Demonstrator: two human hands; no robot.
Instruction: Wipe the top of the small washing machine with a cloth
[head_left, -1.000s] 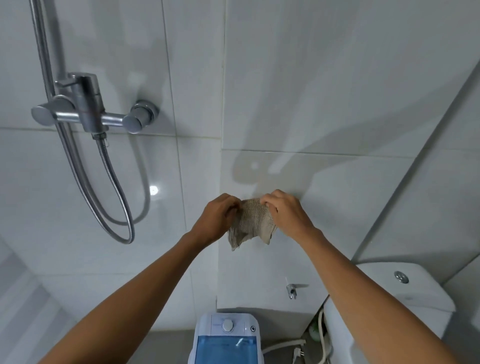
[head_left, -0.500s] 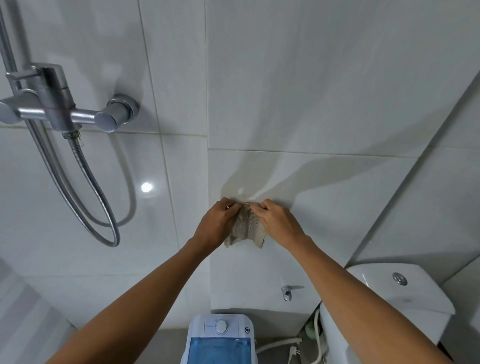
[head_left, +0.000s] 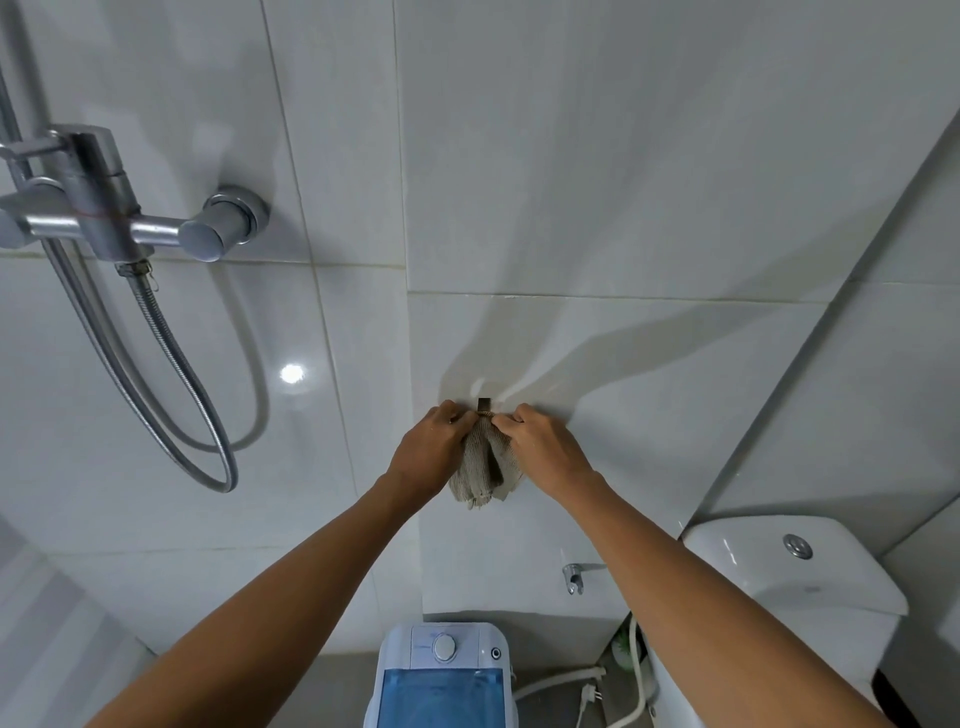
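A small beige cloth (head_left: 485, 470) hangs against the white tiled wall, its top edge at a small dark hook (head_left: 483, 404). My left hand (head_left: 434, 449) pinches the cloth's upper left corner and my right hand (head_left: 540, 447) pinches its upper right corner, both close to the hook. Far below, at the bottom edge of the view, stands the small white washing machine (head_left: 441, 675) with a blue see-through lid and a round dial on top. Neither hand is near the machine.
A chrome shower mixer (head_left: 109, 208) with a looping metal hose (head_left: 171, 364) sticks out from the wall at the left. A white toilet cistern (head_left: 789, 566) stands at the right. A small wall tap (head_left: 574, 574), white hoses and a plug lie between the machine and the toilet.
Both hands have carried the cloth forward to the wall, up to the hook. The cloth is now bunched narrower between the fingers. The view has shifted slightly.
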